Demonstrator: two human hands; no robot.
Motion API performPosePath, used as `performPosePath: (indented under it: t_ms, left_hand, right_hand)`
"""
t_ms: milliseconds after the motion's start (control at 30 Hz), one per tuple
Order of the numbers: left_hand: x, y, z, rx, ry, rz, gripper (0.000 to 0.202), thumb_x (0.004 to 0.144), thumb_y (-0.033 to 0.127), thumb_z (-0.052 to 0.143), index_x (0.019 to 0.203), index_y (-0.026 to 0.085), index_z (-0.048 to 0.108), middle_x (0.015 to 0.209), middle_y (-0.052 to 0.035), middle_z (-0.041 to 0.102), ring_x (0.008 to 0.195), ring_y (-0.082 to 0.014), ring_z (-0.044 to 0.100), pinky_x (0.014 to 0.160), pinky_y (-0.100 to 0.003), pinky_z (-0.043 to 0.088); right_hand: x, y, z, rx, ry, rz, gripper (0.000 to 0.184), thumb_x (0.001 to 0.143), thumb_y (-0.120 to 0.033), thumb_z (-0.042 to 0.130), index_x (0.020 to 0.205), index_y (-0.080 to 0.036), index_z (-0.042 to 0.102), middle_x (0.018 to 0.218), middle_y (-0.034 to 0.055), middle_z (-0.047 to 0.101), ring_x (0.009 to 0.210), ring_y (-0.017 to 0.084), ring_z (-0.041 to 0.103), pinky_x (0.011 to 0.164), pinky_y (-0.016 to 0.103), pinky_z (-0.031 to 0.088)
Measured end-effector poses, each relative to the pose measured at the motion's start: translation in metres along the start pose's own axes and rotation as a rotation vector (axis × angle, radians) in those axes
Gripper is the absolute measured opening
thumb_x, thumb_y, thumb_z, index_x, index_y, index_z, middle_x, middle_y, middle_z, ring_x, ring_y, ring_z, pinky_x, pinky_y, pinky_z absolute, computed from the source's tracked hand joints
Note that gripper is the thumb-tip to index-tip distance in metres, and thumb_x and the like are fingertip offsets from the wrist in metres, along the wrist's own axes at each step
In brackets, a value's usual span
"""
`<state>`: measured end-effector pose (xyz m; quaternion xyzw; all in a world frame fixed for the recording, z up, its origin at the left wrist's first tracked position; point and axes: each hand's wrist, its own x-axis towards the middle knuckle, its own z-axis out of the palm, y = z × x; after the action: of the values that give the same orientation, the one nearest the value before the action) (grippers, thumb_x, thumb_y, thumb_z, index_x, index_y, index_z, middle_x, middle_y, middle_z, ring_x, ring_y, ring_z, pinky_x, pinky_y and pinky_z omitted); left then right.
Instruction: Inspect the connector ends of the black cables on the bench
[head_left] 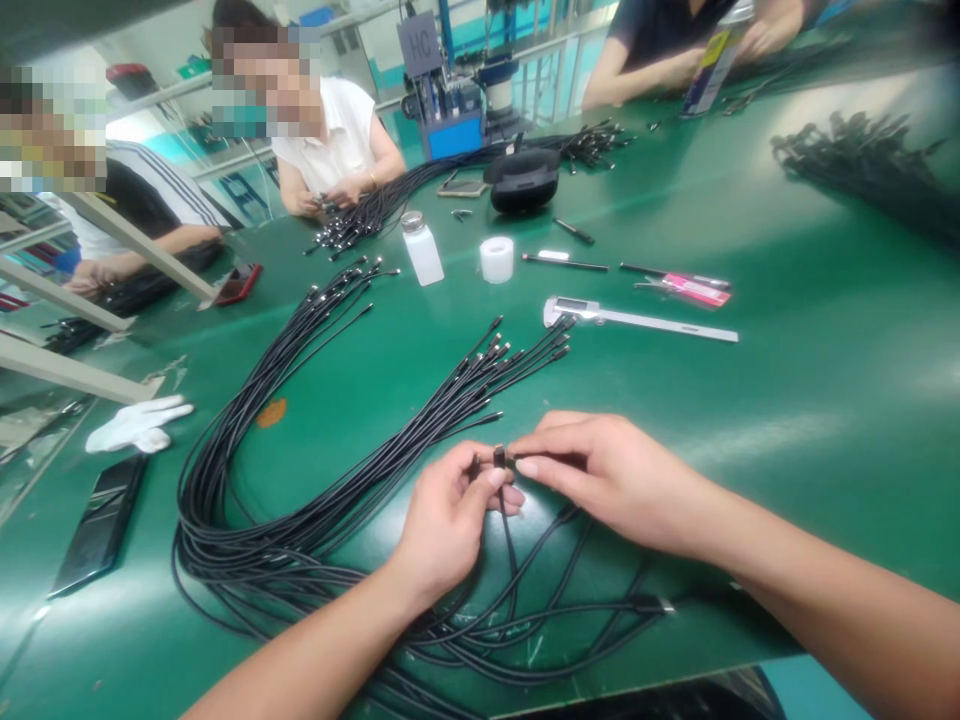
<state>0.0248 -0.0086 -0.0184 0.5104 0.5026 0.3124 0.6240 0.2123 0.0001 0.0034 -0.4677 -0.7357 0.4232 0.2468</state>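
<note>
My left hand is closed on the end of a black cable, its plug upright between thumb and fingers. Close beside it, my right hand pinches a small dark piece at the plug, mostly hidden by the fingers. From the held plug the cable hangs down toward the green table. A large bundle of black cables curves around to the left of my hands, with many metal-tipped ends pointing up and right. More loose cable ends lie under my right hand, one with a silvery plug.
A caliper, tape roll, white bottle and pens lie beyond my hands. At left are a white glove and dark phone. Co-workers sit across the table near more cable bundles and a spray can.
</note>
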Motion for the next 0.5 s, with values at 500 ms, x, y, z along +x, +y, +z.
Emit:
performPosePath:
  t_ms: [500]
  left_hand:
    - [-0.0009,-0.0063,-0.0041,0.185,-0.001,0.078,0.021,0.09,0.033,0.053,0.094,0.015,0.062,0.077,-0.005,0.067,0.071,-0.0144,0.066,0.072,-0.026,0.054]
  right_hand:
    - [0.0004,-0.0022,-0.0007,-0.01,-0.028,-0.015,0.028,0.094,-0.025,0.051,0.08,-0.021,0.075,0.089,0.0013,0.071,0.083,0.011,0.062,0.077,0.022,0.046]
